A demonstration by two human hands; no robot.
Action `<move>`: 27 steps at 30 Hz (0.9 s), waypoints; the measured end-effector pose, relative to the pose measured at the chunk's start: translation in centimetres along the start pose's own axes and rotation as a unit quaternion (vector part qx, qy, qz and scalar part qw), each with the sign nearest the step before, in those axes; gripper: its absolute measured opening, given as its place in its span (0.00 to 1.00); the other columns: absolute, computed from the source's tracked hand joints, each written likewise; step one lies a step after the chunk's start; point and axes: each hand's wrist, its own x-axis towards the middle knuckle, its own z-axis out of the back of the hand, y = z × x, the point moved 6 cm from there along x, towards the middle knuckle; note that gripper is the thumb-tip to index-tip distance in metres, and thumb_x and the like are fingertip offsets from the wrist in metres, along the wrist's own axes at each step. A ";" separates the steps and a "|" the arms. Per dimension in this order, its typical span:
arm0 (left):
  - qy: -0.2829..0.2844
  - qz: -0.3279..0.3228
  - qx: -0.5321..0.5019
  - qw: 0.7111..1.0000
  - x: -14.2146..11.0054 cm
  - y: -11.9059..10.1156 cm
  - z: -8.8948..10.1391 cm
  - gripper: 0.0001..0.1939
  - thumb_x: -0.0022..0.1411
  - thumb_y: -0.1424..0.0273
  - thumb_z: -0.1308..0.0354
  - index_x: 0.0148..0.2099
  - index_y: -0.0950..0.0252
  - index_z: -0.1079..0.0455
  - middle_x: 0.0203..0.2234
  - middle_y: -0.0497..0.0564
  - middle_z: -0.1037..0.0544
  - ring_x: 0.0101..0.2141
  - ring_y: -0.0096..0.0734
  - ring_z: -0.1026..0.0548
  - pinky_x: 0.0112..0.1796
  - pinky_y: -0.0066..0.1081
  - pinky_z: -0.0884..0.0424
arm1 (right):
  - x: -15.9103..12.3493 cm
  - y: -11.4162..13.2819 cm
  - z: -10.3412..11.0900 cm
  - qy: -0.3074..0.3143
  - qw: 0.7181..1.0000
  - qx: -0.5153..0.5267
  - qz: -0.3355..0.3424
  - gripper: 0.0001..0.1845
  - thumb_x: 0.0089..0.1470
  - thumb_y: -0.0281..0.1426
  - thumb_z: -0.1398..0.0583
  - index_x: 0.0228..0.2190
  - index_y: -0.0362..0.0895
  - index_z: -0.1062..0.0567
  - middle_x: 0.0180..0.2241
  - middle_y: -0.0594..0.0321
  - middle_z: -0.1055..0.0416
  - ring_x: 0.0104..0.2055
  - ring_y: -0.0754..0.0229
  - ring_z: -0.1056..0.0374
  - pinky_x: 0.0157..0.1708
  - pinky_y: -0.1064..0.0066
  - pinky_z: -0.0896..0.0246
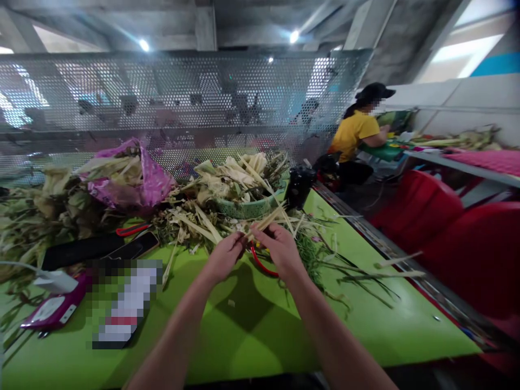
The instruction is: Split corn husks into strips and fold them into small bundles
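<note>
The left hand [226, 255] and right hand [281, 248] cover part of a pale strip [268, 219]; the right hand also hides part of a red loop [263, 268]. Both forearms run off the bottom edge. Pixelation masks a slanted flat object [132, 300]. Shapes behind the perforated panel [162, 81] blur beyond naming. The right edge crops a red chair [475, 254].

Two red chairs [422, 211] [483, 260], one green basket [247, 209] and one open pink bag [156, 181] show.

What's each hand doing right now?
Left hand: closed, pinching a pale dry leaf.
Right hand: closed, pinching the same leaf.
</note>
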 end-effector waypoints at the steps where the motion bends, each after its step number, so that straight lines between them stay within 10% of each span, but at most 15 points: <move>1: 0.006 0.003 0.015 1.000 0.0 0.1 0.0 0.14 0.61 0.60 0.47 0.28 0.62 0.37 0.19 0.45 0.38 0.20 0.26 0.42 0.23 0.27 0.45 | 0.1 0.0 0.5 -0.023 1.000 0.004 0.002 0.17 0.44 0.42 0.35 0.30 0.42 0.22 0.24 0.64 0.29 0.24 0.64 0.38 0.25 0.73 0.42; 7: 0.075 -0.001 0.048 0.996 -0.3 -0.6 -0.9 0.15 0.63 0.59 0.52 0.29 0.62 0.38 0.20 0.47 0.35 0.21 0.28 0.38 0.25 0.29 0.42 | 0.4 -0.3 1.0 -0.039 0.998 -0.037 0.016 0.16 0.45 0.42 0.35 0.26 0.41 0.25 0.20 0.66 0.33 0.22 0.65 0.40 0.23 0.73 0.43; 15: -0.032 0.002 0.017 0.999 0.1 -1.0 1.7 0.14 0.60 0.61 0.46 0.27 0.65 0.33 0.19 0.45 0.39 0.21 0.24 0.44 0.21 0.25 0.49 | 0.6 1.0 2.1 -0.057 0.988 -0.125 0.068 0.15 0.53 0.41 0.42 0.35 0.43 0.25 0.27 0.64 0.28 0.24 0.64 0.36 0.25 0.72 0.40; 22: -0.116 0.030 -0.137 0.983 0.1 -1.0 4.6 0.12 0.60 0.61 0.45 0.31 0.66 0.35 0.17 0.41 0.44 0.16 0.16 0.49 0.17 0.19 0.54 | 0.5 -0.7 1.3 0.066 0.818 -0.567 0.066 0.09 0.46 0.30 0.37 0.33 0.46 0.23 0.35 0.56 0.25 0.36 0.54 0.32 0.32 0.68 0.42; 27: -0.112 0.020 -0.176 0.978 0.0 -1.4 4.6 0.12 0.58 0.62 0.43 0.30 0.66 0.35 0.16 0.40 0.44 0.15 0.14 0.50 0.16 0.16 0.52 | 0.1 -1.8 0.2 0.089 0.805 -0.581 0.081 0.14 0.44 0.25 0.37 0.36 0.45 0.23 0.38 0.53 0.26 0.41 0.50 0.32 0.37 0.65 0.41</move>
